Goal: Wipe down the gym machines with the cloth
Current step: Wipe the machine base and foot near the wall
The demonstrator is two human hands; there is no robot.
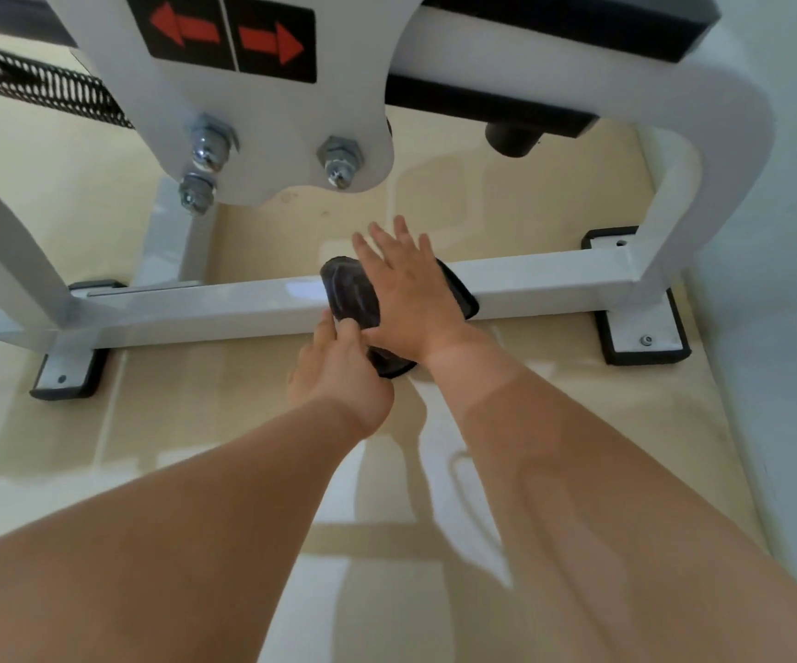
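A dark cloth (pixel 353 294) is draped over the white base crossbar (pixel 195 308) of a gym machine (pixel 721 112) and is held there by two bare hands. The cloth is pressed flat onto the bar by the right hand (pixel 410 299), whose fingers are straight and spread. Its near edge, hanging toward the beige tiled floor (pixel 195 447), is pinched by the curled thumb and fingers of the left hand (pixel 343 370). Above, a white bracket plate (pixel 267 136) marked with two red arrows (pixel 269 43) is fastened by three bolts (pixel 341 160). The crossbar's ends are seated on black rubber feet (pixel 645 346), the right one near a pale wall (pixel 793 279).
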